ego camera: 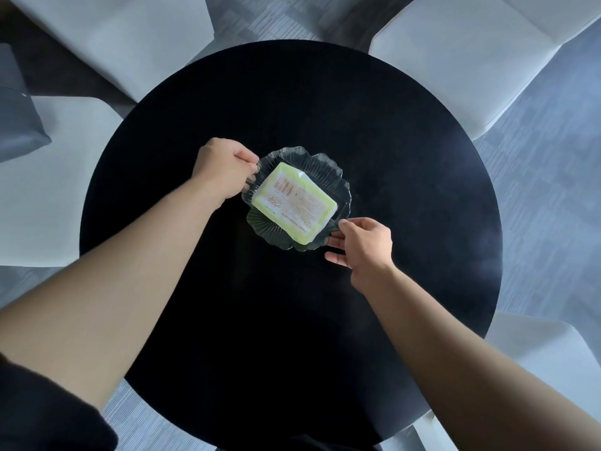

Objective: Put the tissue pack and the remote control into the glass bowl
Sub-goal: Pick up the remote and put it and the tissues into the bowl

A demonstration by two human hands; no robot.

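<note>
A light green tissue pack lies label-up inside the scalloped glass bowl near the middle of the round black table. My left hand pinches the bowl's left rim with thumb and fingers. My right hand grips the bowl's lower right rim. No remote control shows in the head view; whether one lies under the pack I cannot tell.
White upholstered chairs ring the table: two at the back, one at the left, one at the lower right. A grey cushion rests on the left chair. Grey carpet surrounds everything.
</note>
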